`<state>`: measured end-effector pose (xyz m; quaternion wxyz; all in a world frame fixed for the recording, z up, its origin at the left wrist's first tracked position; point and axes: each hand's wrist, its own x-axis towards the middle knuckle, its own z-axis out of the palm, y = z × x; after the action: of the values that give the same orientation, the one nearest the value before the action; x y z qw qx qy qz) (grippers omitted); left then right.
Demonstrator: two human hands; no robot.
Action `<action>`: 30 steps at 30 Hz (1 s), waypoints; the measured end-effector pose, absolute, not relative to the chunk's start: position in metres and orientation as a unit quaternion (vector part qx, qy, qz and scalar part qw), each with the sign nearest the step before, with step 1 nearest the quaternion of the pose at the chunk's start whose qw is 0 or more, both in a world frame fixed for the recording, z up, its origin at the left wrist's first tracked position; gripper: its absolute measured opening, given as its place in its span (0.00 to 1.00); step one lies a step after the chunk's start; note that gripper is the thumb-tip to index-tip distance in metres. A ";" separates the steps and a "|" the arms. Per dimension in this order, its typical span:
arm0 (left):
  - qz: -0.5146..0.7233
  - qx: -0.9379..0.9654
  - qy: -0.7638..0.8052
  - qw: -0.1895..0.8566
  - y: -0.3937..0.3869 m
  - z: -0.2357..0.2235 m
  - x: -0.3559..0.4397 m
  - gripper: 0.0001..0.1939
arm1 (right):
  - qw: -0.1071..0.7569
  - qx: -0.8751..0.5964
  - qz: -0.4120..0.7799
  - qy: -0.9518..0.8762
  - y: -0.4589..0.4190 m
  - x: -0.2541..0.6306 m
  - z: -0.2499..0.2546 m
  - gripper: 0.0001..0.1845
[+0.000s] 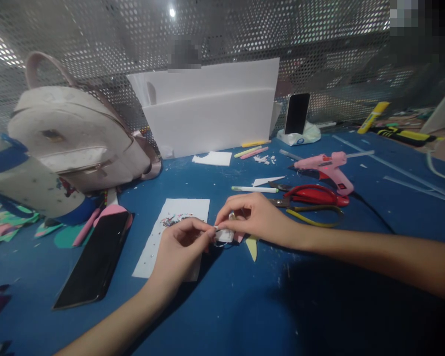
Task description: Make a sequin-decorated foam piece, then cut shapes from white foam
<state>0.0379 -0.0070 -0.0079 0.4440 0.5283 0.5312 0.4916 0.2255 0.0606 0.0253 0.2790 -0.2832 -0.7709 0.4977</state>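
Note:
My left hand [183, 242] is closed, thumb and forefinger pinched together at the left edge of a small white piece [224, 235]. What lies between those fingertips is too small to make out. From the right, my right hand [254, 215] holds the white piece between thumb and fingers. A thin dark loop shows just below the piece. Beneath my left hand is a white paper sheet [148, 252] with a pile of small shiny sequins or beads [172, 219]. A pale yellow paper scrap [251, 248] lies below my right hand.
A black phone [94, 262], tumbler [37, 183] and backpack [77, 133] are at left. Red-handled pliers [319, 194], scissors [282, 202], a capped pen [254, 189] and a pink glue gun [326, 168] lie right. White boards [211, 118] and an upright phone [297, 113] stand behind.

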 end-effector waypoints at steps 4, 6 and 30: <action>0.470 0.551 0.535 0.434 -0.008 -0.007 0.038 0.05 | 0.284 -0.270 0.472 -0.789 0.060 0.227 0.024 0.06; 0.467 0.554 0.537 0.431 -0.009 -0.006 0.038 0.04 | 0.286 -0.263 0.461 -0.798 0.059 0.227 0.025 0.06; 0.454 0.582 0.545 0.398 -0.009 -0.003 0.038 0.05 | 0.283 -0.247 0.354 -0.857 0.058 0.228 0.029 0.01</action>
<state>0.0381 -0.0089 -0.0034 0.3977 0.5816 0.5451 0.4544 0.2279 0.0582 0.0289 0.2829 -0.2472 -0.8565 0.3538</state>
